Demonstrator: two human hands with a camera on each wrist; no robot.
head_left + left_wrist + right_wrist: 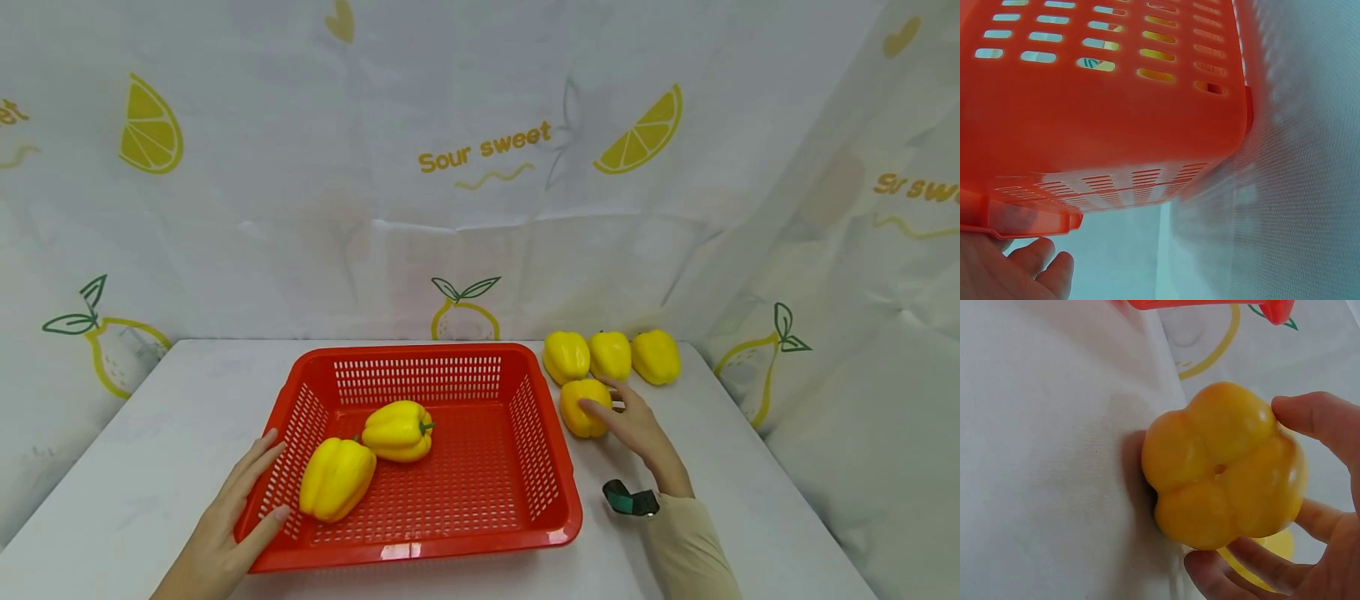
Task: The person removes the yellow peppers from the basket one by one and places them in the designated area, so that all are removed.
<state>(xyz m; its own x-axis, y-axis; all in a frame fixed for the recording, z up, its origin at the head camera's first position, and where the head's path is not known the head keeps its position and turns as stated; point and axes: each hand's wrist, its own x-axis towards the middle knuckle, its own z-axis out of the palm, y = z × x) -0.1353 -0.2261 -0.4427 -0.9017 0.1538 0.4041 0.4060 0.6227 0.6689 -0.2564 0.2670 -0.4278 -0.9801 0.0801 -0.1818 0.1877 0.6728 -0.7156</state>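
A creased, lemon-printed white cloth (pixel 285 225) hangs behind a white table (pixel 195 408).

- A white table (pixel 757 517), its far edge up against a hanging cloth (pixel 285 233)
- The cloth is pale, lightly creased, and comes forward at an angle on the right
- Orange-yellow words (pixel 484 148), "Sour sweet", printed near its middle, with a wavy line (pixel 495 177) just below
- A yellow lemon slice (pixel 152 127) printed on the left, and a second slice (pixel 641 132) right of the words
- A lemon drawing (pixel 465 321) with two green leaves, its lower part cut off at the table's edge
- Similar drawings at lower left (pixel 123 354) and lower right (pixel 753 375)
- A small yellow heart (pixel 342 21) near the top, another heart (pixel 902 37) at upper right
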